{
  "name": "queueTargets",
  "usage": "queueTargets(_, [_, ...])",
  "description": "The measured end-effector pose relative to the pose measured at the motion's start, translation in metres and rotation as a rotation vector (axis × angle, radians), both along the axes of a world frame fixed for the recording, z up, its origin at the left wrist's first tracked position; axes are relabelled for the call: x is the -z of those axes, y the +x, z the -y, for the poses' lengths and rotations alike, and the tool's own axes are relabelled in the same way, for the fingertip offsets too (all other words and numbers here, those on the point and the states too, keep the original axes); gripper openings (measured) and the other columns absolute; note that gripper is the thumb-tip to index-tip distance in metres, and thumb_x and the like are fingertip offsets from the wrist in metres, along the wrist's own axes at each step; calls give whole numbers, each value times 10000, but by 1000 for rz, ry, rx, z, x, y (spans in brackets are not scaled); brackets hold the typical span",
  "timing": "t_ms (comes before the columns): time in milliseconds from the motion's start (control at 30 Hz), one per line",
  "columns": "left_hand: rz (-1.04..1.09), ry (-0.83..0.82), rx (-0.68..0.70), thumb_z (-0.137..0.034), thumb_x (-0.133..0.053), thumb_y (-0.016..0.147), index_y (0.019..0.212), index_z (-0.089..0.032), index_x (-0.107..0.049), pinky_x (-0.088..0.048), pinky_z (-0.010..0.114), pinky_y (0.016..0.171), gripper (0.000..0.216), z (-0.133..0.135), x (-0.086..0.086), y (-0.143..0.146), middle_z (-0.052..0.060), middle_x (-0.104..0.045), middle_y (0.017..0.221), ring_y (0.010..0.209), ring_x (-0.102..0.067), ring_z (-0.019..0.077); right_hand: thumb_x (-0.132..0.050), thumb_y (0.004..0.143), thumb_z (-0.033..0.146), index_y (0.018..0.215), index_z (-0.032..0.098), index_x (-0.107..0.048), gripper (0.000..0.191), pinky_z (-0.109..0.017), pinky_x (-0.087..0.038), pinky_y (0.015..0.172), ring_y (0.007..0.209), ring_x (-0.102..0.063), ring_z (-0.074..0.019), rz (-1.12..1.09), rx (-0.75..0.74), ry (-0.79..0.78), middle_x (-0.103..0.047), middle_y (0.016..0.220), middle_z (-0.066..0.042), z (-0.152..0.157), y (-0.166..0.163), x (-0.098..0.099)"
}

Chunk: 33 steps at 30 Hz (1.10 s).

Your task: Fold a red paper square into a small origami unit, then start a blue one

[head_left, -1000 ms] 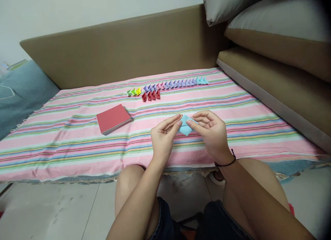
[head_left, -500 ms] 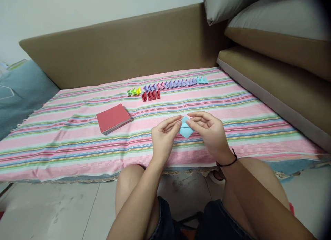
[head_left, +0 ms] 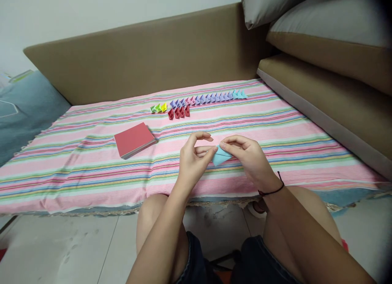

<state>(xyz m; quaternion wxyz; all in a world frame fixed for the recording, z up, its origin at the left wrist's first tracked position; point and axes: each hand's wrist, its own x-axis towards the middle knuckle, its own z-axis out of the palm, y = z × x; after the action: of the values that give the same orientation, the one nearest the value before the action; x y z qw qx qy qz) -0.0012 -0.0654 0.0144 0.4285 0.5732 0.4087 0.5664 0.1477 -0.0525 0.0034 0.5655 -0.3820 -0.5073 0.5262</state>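
Note:
A small piece of light-blue folded paper (head_left: 221, 156) is held up over the front of the striped cloth, a dark crease line across it. My right hand (head_left: 249, 155) pinches its upper edge between thumb and fingers; a dark cord is round that wrist. On the paper's left side, the thumb and a finger of my left hand (head_left: 196, 155) close on its edge, while the index finger arches away above it. Beyond the hands stand small folded paper pieces: a long row of purple, pink and blue ones (head_left: 207, 98), several dark red ones (head_left: 182, 112) and green and yellow ones (head_left: 158, 108).
Left of my hands lies a stack of square paper (head_left: 134, 139) with a red top sheet. The pink striped cloth (head_left: 92, 165) covers the seat. A brown backrest (head_left: 153, 55) rises behind, and stacked cushions (head_left: 330, 72) border the right side. My knees are at the front edge.
The light-blue paper has turned, its crease now slanting, and sits slightly lower. My left index finger has lifted away from it. The folded pieces and the stack have stayed put.

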Motion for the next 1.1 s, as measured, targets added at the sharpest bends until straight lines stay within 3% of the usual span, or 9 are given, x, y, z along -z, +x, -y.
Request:
queueTargets(200, [82,-74,-12,-232,-754,643,950,-179,-544,-533,200,540,376,-2,2,6,35,-626,903,683,-642,121,-743,680,259,714,195,-678,98,-272,-496,682,713,-605,-137,-27,68,27,-665,742,-8,0,-2,1])
queueTargets(433, [126,-210,-44,-234,-801,568,812,-136,-632,-386,171,465,312,-3,7,10,-56,-538,530,465,-469,46,-759,644,269,708,189,-676,132,-291,-491,694,712,-600,-143,-85,134,-23,-664,742,-14,1,-7,0])
queueTargets(633, [166,-265,-22,-249,-806,556,731,-127,-679,-416,212,508,248,-4,8,7,-16,-614,569,503,-528,80,-760,641,261,699,189,-674,127,-289,-484,680,701,-594,-136,-103,116,-37,-656,736,-9,1,-7,-1])
queueTargets(800, [216,-242,17,-276,-775,617,747,-127,-710,-494,260,654,209,-5,7,6,36,-692,703,649,-620,133,-760,646,247,710,192,-683,114,-290,-487,696,707,-598,-133,-126,133,-26,-665,746,-9,0,-5,-1])
queueTargets(1100, [172,-203,50,-314,-718,691,752,-149,-738,-509,320,743,178,-6,6,0,49,-714,741,739,-647,183,-758,647,224,716,192,-691,101,-277,-497,682,702,-602,-131,-135,153,-8,-668,734,-4,-1,-4,0])
